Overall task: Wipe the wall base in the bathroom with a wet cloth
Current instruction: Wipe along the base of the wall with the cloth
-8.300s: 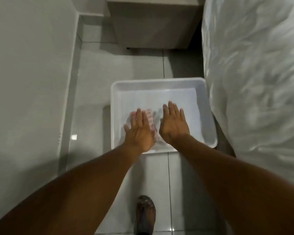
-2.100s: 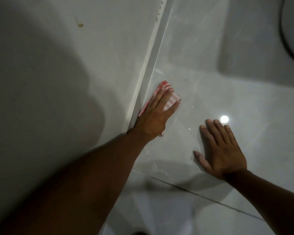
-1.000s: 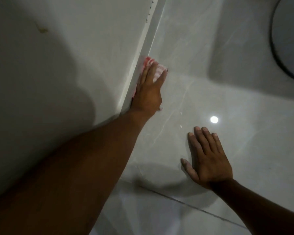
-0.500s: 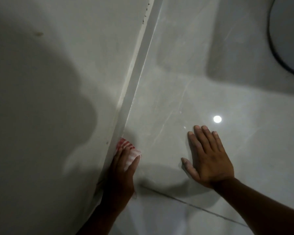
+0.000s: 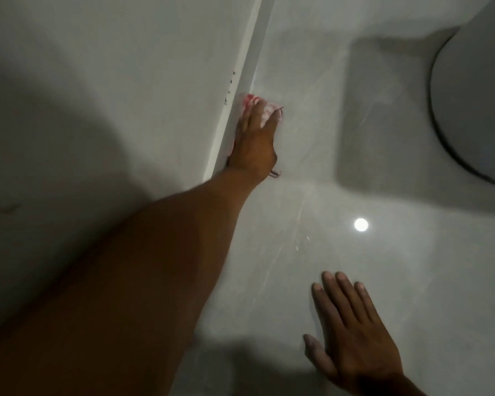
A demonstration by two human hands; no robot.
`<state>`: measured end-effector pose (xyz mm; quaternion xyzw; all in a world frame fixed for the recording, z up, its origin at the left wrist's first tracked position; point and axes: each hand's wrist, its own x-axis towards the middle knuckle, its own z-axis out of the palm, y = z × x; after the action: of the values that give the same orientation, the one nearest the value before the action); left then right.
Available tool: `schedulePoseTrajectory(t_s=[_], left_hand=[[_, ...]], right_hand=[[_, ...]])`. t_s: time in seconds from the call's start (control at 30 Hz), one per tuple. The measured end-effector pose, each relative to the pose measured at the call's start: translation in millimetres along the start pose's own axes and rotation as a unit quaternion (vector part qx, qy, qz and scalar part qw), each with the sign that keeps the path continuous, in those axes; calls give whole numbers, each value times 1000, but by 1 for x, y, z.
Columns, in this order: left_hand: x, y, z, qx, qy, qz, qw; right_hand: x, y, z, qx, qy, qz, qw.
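Observation:
A pale wall base strip [image 5: 253, 47] runs diagonally from the top centre down to the left, between the grey wall and the glossy tiled floor. My left hand [image 5: 255, 138] is stretched far out along it, pressing a red-and-white checked cloth [image 5: 265, 105] against the base and floor; most of the cloth is hidden under my palm and fingers. My right hand [image 5: 352, 332] lies flat on the floor at the lower right, fingers spread, holding nothing.
A round pale object with a dark rim [image 5: 475, 90] stands at the upper right and casts a broad shadow on the floor. A ceiling light reflects as a bright spot [image 5: 360, 224] on the tile. Small dark specks [image 5: 229, 84] mark the wall just above the base.
My left hand has slid the cloth along the base from near me to far out, the arm now extended. My right hand stays flat on the floor.

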<state>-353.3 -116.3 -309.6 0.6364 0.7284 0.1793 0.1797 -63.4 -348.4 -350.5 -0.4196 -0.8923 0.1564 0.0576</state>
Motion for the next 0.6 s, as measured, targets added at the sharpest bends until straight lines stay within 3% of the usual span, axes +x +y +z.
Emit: schedulePoseTrajectory(t_s=[0.23,0.47,0.6], left_hand=[[-5,17,23,84,-57,105,989],[56,3,6,162,-40,33,985],[29,-3,9,93,-11,-15,996]], right_hand=[[-2,5,-1,-7,14,-11,1000],[-2,5,-2,-13,-3,-10,1000],[-4,4,2,-11,-4,-14,1000]])
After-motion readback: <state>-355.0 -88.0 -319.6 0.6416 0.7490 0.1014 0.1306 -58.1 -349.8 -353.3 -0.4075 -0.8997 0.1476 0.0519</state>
